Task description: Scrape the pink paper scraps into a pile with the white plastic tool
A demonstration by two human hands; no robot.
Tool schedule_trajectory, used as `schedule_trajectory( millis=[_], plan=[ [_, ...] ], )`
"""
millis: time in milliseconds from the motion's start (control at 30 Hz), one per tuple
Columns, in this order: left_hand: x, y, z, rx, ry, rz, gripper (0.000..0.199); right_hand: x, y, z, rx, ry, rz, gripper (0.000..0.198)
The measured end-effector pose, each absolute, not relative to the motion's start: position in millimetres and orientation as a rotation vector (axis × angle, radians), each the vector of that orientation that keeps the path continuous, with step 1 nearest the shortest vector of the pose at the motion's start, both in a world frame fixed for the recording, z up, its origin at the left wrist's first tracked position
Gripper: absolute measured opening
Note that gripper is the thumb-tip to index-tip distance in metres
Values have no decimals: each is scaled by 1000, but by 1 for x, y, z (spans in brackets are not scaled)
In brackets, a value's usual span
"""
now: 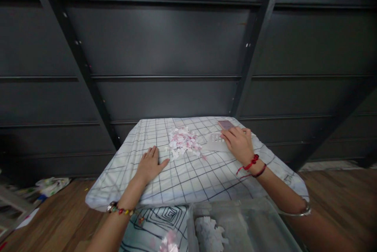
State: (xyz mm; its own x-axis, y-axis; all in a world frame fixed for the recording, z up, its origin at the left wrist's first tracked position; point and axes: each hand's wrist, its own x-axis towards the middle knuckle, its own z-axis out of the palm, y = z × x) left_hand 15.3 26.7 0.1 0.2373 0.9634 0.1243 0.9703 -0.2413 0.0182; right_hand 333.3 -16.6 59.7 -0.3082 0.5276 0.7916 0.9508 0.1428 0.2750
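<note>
My left hand (150, 164) lies flat on the table's white checked cloth (188, 181), its fingers stretched out and holding nothing. Left of centre on the cloth is a loose pile of small white and pink paper-like pieces (184, 140). My right hand (239, 144) is at the right end of a pale flat sheet (214, 146), which bears a row of small white shapes. Its fingers are bent together over that end, and the fingertips are partly hidden. Just beyond this hand is a pinkish flat rectangular thing, seemingly a phone (225, 125).
A clear plastic bin (247, 220) below the table's near edge holds a grey-white jagged-edged stack (209, 233). Beside it, more pink pieces (169, 242) rest on a patterned teal cloth (156, 226). Dark metal panels (165, 40) stand behind the table.
</note>
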Motion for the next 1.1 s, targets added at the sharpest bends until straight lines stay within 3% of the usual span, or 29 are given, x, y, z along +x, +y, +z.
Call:
schedule_trajectory(
  millis=[800,1100],
  plan=[
    [13,30,-4,-2448,-1846,-177,67,316,-25,62,-1328,-1825,-1190,15],
    [13,29,-3,-2444,-1826,-183,65,320,-27,59,-1240,-1982,-1101,16]
  ],
)
